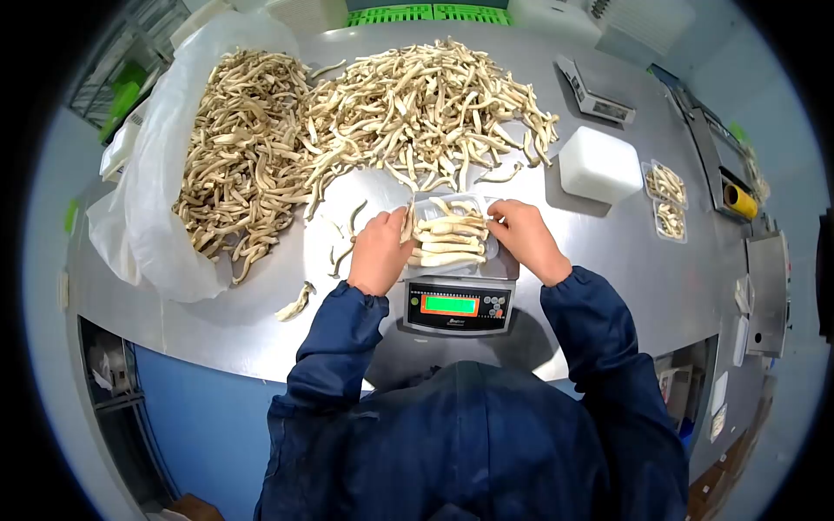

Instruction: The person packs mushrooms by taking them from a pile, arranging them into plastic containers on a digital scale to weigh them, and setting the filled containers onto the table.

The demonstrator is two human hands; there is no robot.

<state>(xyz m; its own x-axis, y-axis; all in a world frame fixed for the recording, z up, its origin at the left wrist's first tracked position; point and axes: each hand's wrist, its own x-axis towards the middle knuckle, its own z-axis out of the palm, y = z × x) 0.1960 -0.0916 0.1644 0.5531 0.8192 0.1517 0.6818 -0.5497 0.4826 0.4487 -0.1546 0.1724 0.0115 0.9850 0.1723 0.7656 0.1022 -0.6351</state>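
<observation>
Left hand [380, 252] and right hand [524, 236] apart, fingers curled, forearms angled inward

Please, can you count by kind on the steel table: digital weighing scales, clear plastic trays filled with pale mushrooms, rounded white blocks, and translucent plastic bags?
Digital weighing scales: 2
Clear plastic mushroom-filled trays: 3
Rounded white block: 1
Translucent plastic bag: 1
Total: 7

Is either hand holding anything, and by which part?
The left hand touches a mushroom along its side, at the left of the tray; the right hand is at the tray's right edge. Whether either grips anything cannot be told.
</observation>
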